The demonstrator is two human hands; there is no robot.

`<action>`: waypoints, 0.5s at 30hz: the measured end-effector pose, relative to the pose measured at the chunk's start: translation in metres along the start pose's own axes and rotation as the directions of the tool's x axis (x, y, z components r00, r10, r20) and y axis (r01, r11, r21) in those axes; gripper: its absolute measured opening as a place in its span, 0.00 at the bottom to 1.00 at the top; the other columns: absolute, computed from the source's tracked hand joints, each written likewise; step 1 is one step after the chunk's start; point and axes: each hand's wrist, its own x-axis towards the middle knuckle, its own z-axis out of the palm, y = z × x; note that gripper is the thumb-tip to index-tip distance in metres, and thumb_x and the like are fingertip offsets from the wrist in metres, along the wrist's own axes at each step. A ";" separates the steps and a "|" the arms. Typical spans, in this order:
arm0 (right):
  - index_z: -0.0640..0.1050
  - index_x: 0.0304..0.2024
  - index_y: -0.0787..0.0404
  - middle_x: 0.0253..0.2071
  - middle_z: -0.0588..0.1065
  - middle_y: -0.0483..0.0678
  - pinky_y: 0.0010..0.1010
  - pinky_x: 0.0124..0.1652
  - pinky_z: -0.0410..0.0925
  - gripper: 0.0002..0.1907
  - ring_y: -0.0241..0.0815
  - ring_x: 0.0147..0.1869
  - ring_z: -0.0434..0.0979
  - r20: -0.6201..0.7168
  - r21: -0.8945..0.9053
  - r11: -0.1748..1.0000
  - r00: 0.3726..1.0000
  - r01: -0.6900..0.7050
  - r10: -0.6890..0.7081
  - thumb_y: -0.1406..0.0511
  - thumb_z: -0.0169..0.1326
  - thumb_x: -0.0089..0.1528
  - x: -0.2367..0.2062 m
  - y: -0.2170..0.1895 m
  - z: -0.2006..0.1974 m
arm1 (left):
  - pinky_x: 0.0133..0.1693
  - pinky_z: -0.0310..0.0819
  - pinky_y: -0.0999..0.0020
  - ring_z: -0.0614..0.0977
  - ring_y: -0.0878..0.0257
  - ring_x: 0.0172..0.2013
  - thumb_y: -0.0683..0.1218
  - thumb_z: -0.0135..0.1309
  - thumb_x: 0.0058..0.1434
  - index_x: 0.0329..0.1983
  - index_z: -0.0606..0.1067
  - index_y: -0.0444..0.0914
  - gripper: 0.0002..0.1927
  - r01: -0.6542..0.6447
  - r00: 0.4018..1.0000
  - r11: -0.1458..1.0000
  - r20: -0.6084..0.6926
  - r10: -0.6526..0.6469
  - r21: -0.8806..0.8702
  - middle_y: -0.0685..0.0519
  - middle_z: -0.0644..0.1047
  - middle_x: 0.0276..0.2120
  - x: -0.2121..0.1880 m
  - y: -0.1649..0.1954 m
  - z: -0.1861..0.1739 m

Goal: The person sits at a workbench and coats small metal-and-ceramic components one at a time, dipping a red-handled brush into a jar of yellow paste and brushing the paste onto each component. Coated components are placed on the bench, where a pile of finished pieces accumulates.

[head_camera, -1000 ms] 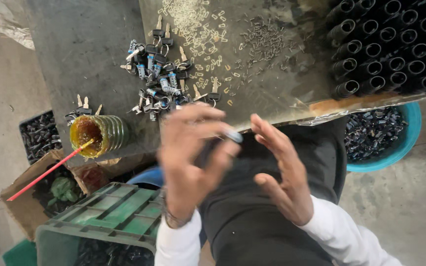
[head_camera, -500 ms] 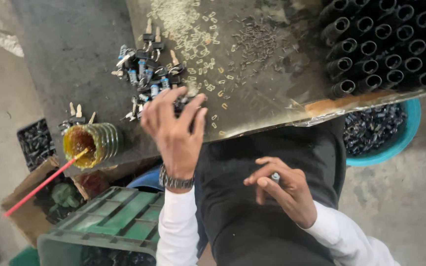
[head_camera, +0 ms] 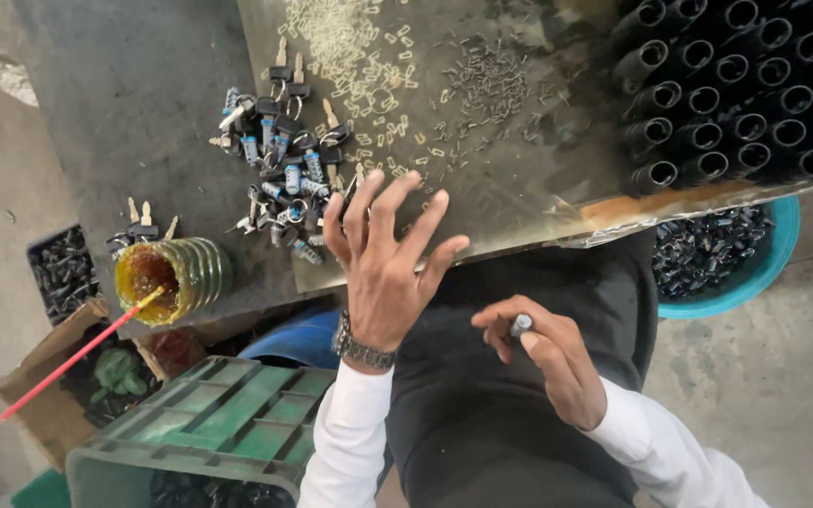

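Looking down via head cam: left hand (head_camera: 390,263) hovers over the near tabletop (head_camera: 143,103) edge, fingers (head_camera: 367,202) spread wide, holding nothing. Just beyond the fingertips, to their left, sits a heap of keys w/ small lock cylinders (head_camera: 284,174), touching or nearly touching the index tip; can't tell which. Right hand (head_camera: 548,362) is low over the lap, well back from the edge, fingers curled shut round a small grey metal cylinder (head_camera: 520,325) pinched at thumb & forefinger.

Around the left fingers: scatter of tiny brass bits (head_camera: 359,56) further out on a metal sheet (head_camera: 538,188); a patch of dark small pins (head_camera: 486,80) out & to the right. Far right of both hands, stacked black tubes (head_camera: 736,85) w/ open ends facing cam, walling off that side. Left of the fingers, a ribbed jar of amber grease (head_camera: 176,273) w/ a red stick (head_camera: 77,353) in it, a few keys beside it.

Edges/room: sheet's near edge runs just under the left palm; bare sheet betw. fingers & tubes is open. Below the edge: green crate (head_camera: 218,423), blue tub (head_camera: 298,339), teal basin of dark parts (head_camera: 731,254), cardboard box (head_camera: 44,376).
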 end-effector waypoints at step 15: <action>0.75 0.35 0.64 0.32 0.70 0.45 0.25 0.39 0.63 0.15 0.34 0.37 0.67 -0.146 -0.097 0.995 0.989 0.015 -0.029 0.62 0.42 0.69 0.000 0.005 0.008 | 0.69 0.50 0.49 0.67 0.52 0.67 0.56 0.61 0.66 0.57 0.80 0.45 0.19 -0.004 0.999 1.000 -0.034 0.004 -0.009 0.54 0.73 0.61 -0.010 -0.001 -0.011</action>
